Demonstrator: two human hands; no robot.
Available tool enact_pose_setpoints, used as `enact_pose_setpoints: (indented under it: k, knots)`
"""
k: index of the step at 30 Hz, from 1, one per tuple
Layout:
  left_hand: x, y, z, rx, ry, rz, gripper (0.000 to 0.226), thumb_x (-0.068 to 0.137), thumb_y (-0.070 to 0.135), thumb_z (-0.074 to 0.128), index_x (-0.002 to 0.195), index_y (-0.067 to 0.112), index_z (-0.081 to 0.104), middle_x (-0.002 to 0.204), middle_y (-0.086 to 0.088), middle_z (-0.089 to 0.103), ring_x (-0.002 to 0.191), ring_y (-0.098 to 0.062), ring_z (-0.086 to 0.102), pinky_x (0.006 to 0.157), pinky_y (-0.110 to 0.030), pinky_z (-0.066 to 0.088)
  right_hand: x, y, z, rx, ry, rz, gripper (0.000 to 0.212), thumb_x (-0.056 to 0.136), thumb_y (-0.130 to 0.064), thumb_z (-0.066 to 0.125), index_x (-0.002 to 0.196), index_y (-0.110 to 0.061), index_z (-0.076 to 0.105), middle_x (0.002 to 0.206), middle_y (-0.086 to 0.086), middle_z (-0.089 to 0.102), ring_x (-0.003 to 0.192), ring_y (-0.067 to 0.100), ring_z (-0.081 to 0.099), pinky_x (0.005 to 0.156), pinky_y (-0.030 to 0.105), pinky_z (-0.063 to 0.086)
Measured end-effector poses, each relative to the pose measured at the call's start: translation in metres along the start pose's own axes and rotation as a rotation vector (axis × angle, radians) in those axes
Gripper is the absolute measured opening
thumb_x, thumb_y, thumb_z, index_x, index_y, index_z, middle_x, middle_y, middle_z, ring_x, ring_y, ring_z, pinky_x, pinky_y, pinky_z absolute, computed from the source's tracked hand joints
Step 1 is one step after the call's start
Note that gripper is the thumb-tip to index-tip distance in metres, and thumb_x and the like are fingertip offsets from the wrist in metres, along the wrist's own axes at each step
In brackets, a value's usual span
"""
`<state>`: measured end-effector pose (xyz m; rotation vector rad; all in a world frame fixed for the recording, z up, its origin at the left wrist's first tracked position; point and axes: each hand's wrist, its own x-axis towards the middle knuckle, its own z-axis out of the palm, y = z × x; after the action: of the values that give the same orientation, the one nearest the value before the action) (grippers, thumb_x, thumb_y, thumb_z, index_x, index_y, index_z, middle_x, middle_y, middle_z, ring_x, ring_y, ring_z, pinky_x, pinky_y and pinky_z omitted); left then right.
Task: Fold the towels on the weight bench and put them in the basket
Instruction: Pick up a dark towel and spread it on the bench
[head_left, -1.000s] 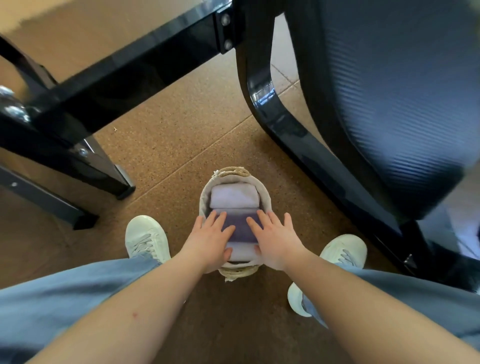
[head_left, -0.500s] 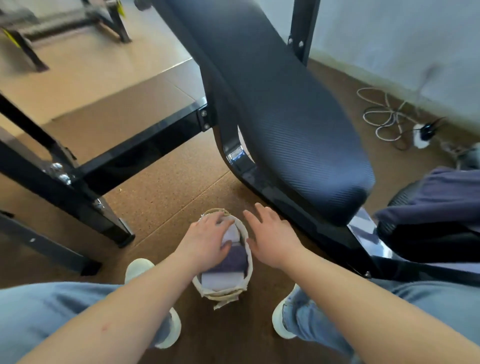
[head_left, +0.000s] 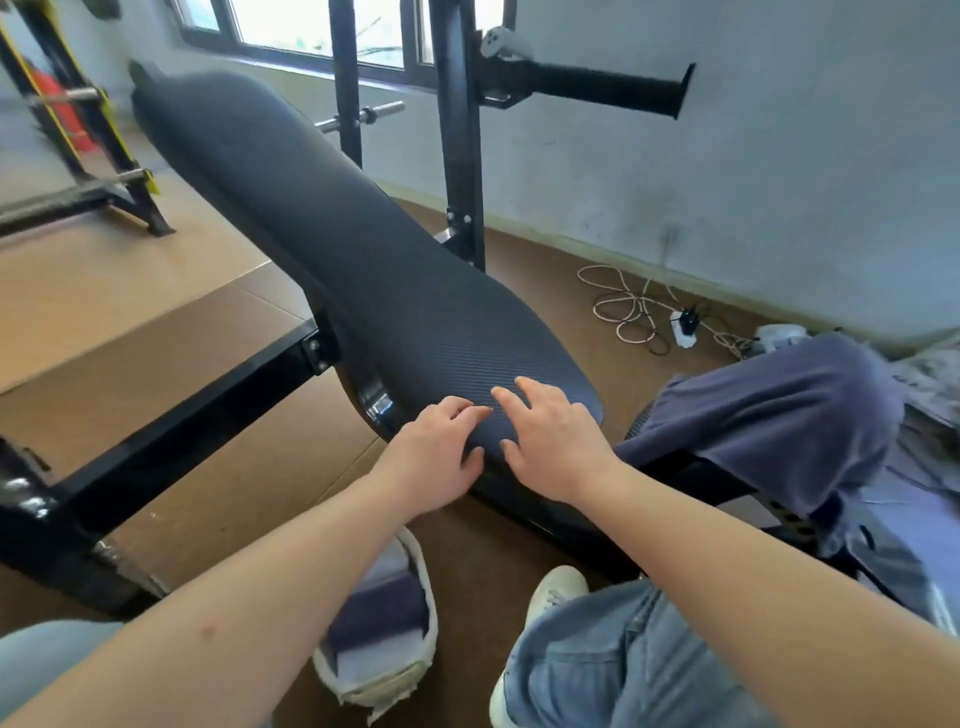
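- Worn on the head; looks forward and down from low beside the weight bench (head_left: 363, 270).
- Faces along the bench pad toward the grey wall (head_left: 779, 156) and the window (head_left: 311, 26) at the top edge.
- Sits close above the left hand (head_left: 436, 457) and right hand (head_left: 556, 447), placing both near mid-frame and both forearms across the lower corners.
- Drops almost straight down at the bottom edge onto the basket (head_left: 363, 686), half hidden behind the left forearm, and onto the jeans (head_left: 623, 665).
- Takes in a wide angle, bending straight bars near the edges and shrinking the far rack (head_left: 78, 156) at upper left.
- Single view only.
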<state>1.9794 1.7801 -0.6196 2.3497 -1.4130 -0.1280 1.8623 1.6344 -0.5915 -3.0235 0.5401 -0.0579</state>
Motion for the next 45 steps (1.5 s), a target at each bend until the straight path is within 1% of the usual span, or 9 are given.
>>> enact_pose_setpoints:
  k: [15,21,25,28,32,36,40,43,45]
  knots:
    - [0.082,0.161,-0.026,-0.136,-0.069,0.284,0.056,0.094,0.028,0.066,0.147,0.031,0.049,0.142,0.003,0.051,0.121,-0.017,0.056,0.098,-0.028,0.045,-0.077,0.117,-0.115,-0.255,0.178,0.316,0.049,0.095,-0.042,0.056,0.14,-0.023,0.052,0.145,0.007,0.053,0.14,0.028,0.04,0.112,0.052,0.036]
    - [0.096,0.222,-0.008,-0.181,-0.124,0.39,0.058,0.086,0.04,0.074,0.139,0.029,0.054,0.128,0.003,0.058,0.115,-0.017,0.059,0.096,-0.028,0.047,-0.127,0.159,-0.138,-0.192,0.119,0.439,0.061,0.096,-0.048,0.056,0.151,-0.024,0.043,0.167,0.009,0.022,0.15,0.032,0.029,0.117,0.054,0.029]
    - [0.104,0.249,0.007,-0.177,-0.19,0.371,0.067,0.081,0.037,0.08,0.14,0.026,0.05,0.125,0.0,0.058,0.116,-0.018,0.056,0.098,-0.033,0.047,-0.151,0.188,-0.132,-0.062,-0.07,0.467,0.09,0.085,-0.056,0.07,0.159,-0.03,0.027,0.17,0.008,0.003,0.155,0.034,0.014,0.115,0.056,0.037]
    - [0.109,0.258,0.021,-0.187,-0.188,0.326,0.056,0.082,0.03,0.079,0.132,0.02,0.056,0.121,-0.004,0.061,0.115,-0.024,0.059,0.095,-0.034,0.046,-0.158,0.194,-0.123,-0.091,-0.164,0.442,0.109,0.078,-0.049,0.081,0.162,-0.034,0.014,0.17,0.005,-0.019,0.158,0.032,-0.011,0.117,0.057,0.036]
    - [0.115,0.26,0.028,-0.271,-0.189,0.296,0.031,0.089,0.026,0.074,0.117,0.017,0.064,0.11,-0.002,0.064,0.106,-0.023,0.062,0.088,-0.032,0.046,-0.153,0.189,-0.117,-0.116,-0.153,0.462,0.113,0.076,-0.045,0.085,0.162,-0.037,0.011,0.168,0.008,-0.025,0.156,0.037,-0.018,0.117,0.061,0.032]
    - [0.115,0.253,0.018,-0.427,-0.103,0.221,0.008,0.099,0.023,0.06,0.106,0.022,0.059,0.098,0.003,0.066,0.094,-0.021,0.063,0.078,-0.03,0.042,-0.142,0.184,-0.113,-0.105,-0.13,0.484,0.119,0.071,-0.067,0.08,0.162,-0.039,0.007,0.17,0.009,-0.017,0.154,0.045,-0.016,0.116,0.071,0.02]
    - [0.115,0.242,-0.003,-0.506,0.004,0.221,0.01,0.102,0.014,0.049,0.108,0.022,0.048,0.103,-0.002,0.064,0.094,-0.024,0.06,0.077,-0.032,0.041,-0.121,0.166,-0.113,-0.117,-0.006,0.469,0.117,0.069,-0.086,0.064,0.16,-0.038,0.008,0.172,0.009,0.003,0.156,0.043,-0.005,0.113,0.077,0.013]
    - [0.115,0.228,-0.022,-0.57,0.017,0.167,0.016,0.104,0.014,0.042,0.117,0.02,0.049,0.112,-0.002,0.063,0.102,-0.022,0.059,0.084,-0.032,0.044,-0.102,0.147,-0.109,-0.11,0.091,0.432,0.114,0.072,-0.084,0.062,0.159,-0.034,0.008,0.17,0.008,0.016,0.157,0.038,0.008,0.113,0.079,0.013]
    - [0.115,0.214,-0.034,-0.576,0.029,0.136,0.02,0.105,0.017,0.041,0.122,0.02,0.052,0.116,0.0,0.064,0.107,-0.019,0.059,0.088,-0.031,0.044,-0.089,0.133,-0.107,-0.094,0.152,0.422,0.101,0.082,-0.07,0.063,0.158,-0.032,0.01,0.167,0.008,0.021,0.155,0.038,0.016,0.114,0.078,0.018]
